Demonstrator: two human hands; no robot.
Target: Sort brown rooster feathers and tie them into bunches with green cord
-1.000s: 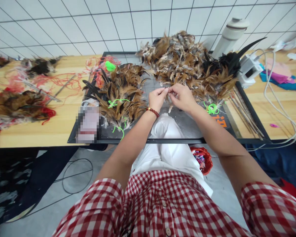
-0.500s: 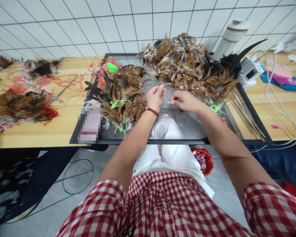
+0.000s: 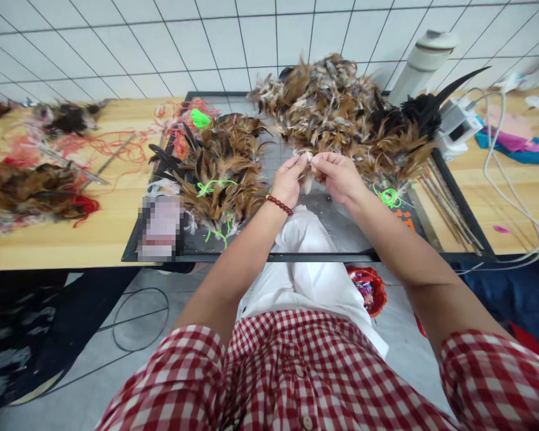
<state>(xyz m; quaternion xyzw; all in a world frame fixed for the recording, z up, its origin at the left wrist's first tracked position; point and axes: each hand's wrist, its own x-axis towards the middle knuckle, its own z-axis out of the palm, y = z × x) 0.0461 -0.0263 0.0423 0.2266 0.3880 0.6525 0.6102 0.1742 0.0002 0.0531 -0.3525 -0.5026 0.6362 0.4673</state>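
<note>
At the left of the frame, a pile of brown feathers with red string [image 3: 31, 191] is cut off by the edge; dark clothing [image 3: 22, 335] below it is likewise cropped. Tangled pink-red string [image 3: 112, 146] and thin grey rods [image 3: 87, 172] lie on the pale wooden bench [image 3: 117, 236]. At centre left, a pixelated rectangular object [image 3: 161, 227] cannot be identified. Beside it, brown and black feather bundles with bright green ties [image 3: 224, 191] occupy the left of a grey panel with a black frame [image 3: 220, 258].

At frame centre, the left hand [image 3: 287, 179], with a dark red bead bracelet [image 3: 279, 205] at the wrist, has its grip pinched closed on a small pale feather tuft [image 3: 308, 181]. The tuft hangs between the two hands, its top at the fingertips. The right hand [image 3: 339, 176] is pinched closed at that top; the exact contact is too small to make out.

Behind the hands, a large heap of mixed brown feathers [image 3: 327, 108] partly hides a whitish cylindrical flask [image 3: 424, 66]. At centre right, the right forearm partly covers orange lettering [image 3: 405, 220], near coiled green cord [image 3: 388, 197] and thin brown sticks [image 3: 453, 206].
</note>
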